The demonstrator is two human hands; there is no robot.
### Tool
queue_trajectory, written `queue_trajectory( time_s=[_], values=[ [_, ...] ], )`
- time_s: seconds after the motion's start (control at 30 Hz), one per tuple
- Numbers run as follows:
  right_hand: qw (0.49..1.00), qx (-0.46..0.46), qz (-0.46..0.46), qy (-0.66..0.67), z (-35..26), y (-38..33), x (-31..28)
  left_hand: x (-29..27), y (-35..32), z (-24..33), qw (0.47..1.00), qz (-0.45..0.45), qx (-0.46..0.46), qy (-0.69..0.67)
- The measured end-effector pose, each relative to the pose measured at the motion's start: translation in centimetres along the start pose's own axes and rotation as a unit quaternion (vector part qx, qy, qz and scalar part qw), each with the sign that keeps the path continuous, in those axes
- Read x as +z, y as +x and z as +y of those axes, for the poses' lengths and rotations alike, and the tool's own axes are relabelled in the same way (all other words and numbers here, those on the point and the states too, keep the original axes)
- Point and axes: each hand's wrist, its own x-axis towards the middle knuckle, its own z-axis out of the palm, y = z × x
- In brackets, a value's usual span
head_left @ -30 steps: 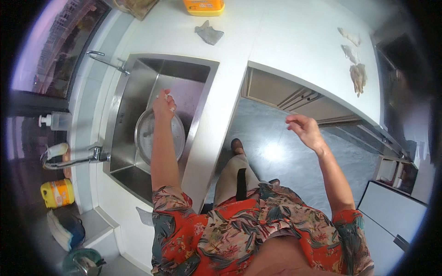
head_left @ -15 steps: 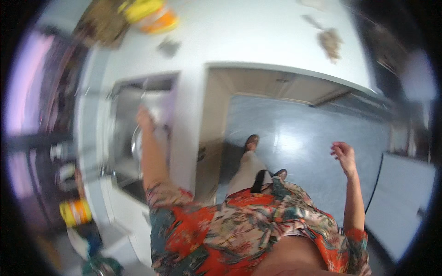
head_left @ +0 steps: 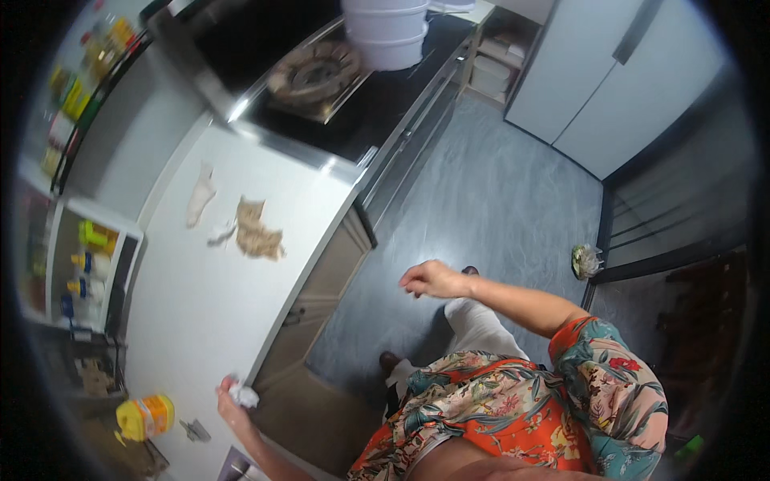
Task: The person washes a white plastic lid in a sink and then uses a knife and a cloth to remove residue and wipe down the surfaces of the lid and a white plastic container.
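Left hand [head_left: 231,398] at the near edge of the white tabletop [head_left: 200,305], fingers closed around a small crumpled white wad [head_left: 243,394], probably paper or tissue; wad sits in the grasp just above the tabletop edge. Right hand [head_left: 431,280] raised over the grey floor [head_left: 497,200], well apart from the tabletop, fingers loosely curled, holding nothing visible. Further along the tabletop lie a brown crumpled scrap [head_left: 257,232], a small pale scrap [head_left: 220,233] just beside it and a pale cloth-like piece [head_left: 200,196] near them, none touched. A yellow-and-orange container [head_left: 144,417] stands near the left hand, a small grey object [head_left: 194,430] beside it; kind not legible. Black hob [head_left: 321,80] beyond the tabletop, white stacked bowls [head_left: 387,28] above it. Judgement: one piece of litter is picked up; the three scraps still lie on the tabletop, so clearing looks early, most of it left
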Motion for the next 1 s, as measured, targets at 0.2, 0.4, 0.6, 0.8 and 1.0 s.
queue_trajectory(
  time_s=[0.2,0.4,0.6,0.8,1.0],
  values=[
    [0.989,-0.122,0.017,0.079,-3.8,0.4,-8.1,32.9,-4.8,13.0,0.934,-0.333,0.018,-0.132],
    [0.976,-0.105,0.133,0.138,0.5,-0.4,-26.3,57.0,-8.8,23.5,0.830,-0.544,0.085,-0.086],
    [0.937,-0.110,0.206,0.260,-0.4,-0.2,-41.0,68.7,-6.5,30.1,0.790,-0.586,-0.063,-0.169],
    [0.900,-0.121,0.237,0.346,0.1,4.1,-53.9,81.3,-2.4,35.6,0.763,-0.615,-0.017,-0.196],
    [0.848,-0.138,0.340,0.382,-0.2,5.1,-64.2,91.0,2.6,41.6,0.723,-0.674,-0.005,-0.153]
  ],
)
